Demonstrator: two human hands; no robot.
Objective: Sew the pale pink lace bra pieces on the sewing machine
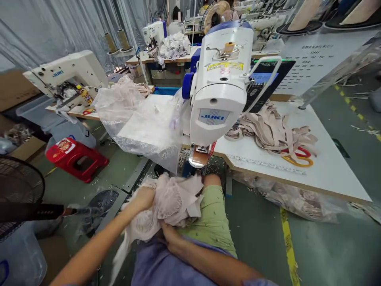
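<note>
The bras appeared light, soft and snag-prone, best held by the cups; the left hand gripped them, the right hand touched them, fingers hidden, grip indeterminable.

Beige fabric straps, red-and-orange-handled scissors and a transparent ruler (near the edge) are carried by a white table.

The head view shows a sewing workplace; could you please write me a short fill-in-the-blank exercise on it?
1. The blue lettering on the nearest sewing machine reads ____.
2. The plastic stool is mainly ____.
3. The right hand touches the bunched pale fabric; the hand nearer the stool is the ____ one.
4. The tabletop under the ruler is ____.
Missing words: JUKI; red; left; white.
</note>
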